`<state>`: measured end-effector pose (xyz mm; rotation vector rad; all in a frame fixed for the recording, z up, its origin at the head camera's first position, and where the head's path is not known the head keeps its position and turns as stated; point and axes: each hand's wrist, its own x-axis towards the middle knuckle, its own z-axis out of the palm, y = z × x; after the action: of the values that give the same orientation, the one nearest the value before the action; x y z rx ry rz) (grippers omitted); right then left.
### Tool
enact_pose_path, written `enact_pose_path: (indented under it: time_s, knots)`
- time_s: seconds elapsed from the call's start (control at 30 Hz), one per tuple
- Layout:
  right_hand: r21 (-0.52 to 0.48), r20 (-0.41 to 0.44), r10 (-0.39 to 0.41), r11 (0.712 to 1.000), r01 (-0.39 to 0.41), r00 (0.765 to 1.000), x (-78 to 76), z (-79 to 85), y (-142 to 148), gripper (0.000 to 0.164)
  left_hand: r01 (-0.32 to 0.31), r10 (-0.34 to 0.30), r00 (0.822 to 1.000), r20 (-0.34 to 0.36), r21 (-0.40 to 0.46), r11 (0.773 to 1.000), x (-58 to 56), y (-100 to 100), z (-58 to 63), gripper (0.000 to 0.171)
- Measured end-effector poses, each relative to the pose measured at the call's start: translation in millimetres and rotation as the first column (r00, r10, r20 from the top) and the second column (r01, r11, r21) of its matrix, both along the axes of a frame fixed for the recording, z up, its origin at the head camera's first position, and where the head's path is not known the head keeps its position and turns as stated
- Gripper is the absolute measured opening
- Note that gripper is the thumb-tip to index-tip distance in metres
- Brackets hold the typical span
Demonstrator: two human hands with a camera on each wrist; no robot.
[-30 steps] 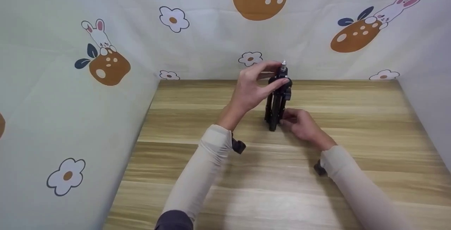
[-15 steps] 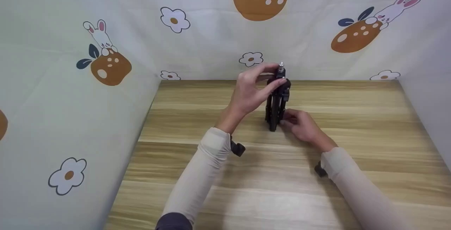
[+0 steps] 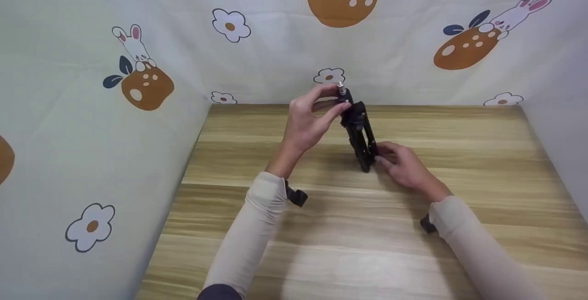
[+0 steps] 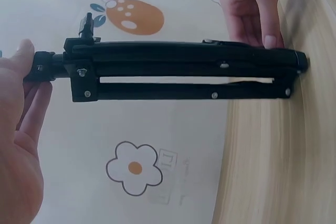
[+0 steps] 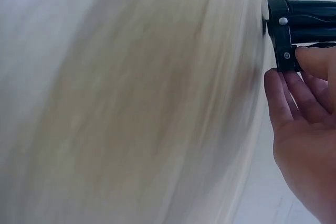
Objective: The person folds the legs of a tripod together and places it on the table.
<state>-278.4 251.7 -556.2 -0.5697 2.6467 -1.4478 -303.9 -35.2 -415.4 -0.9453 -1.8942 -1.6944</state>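
Observation:
A folded black tripod stand (image 3: 353,118) with a silver stud on top leans to the left in the head view, its folded legs pointing down to the table. My left hand (image 3: 305,123) pinches its top post between thumb and fingers, just below the stud. Low on the stand, my right hand (image 3: 406,166) holds the foot end of a leg from the right side. The left wrist view shows the tripod stand (image 4: 157,66) lengthwise, with its legs folded together. In the right wrist view, thumb and fingers of my right hand (image 5: 307,145) grip the riveted end of the stand (image 5: 310,19).
A wood-grain table (image 3: 349,226) lies under both hands. Behind it rises a pale cloth backdrop (image 3: 275,56) printed with flowers, rabbits and orange fruit, which also covers the left side. A dark camera mount (image 3: 297,196) sticks out beneath the left sleeve.
The stand's top has tipped to the left with my left hand, from nearly upright to leaning. Its foot end and my right hand have shifted slightly right.

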Motion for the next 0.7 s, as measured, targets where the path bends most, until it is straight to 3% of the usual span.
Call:
enact_pose_path:
  time_s: [0.27,0.7]
  knots:
    - [-0.008,0.016,-0.028,1.000,0.028,0.999,7.1,1.3,8,0.031,-0.023,0.020,0.997,0.079,0.038,0.999,1.4,-14,-11.5,0.041]
    - [-0.066,0.007,-0.028,0.997,0.029,1.000,9.4,2.5,12,0.030,-0.044,0.038,0.991,0.126,0.049,0.998,-0.5,-32,-21.2,0.042]
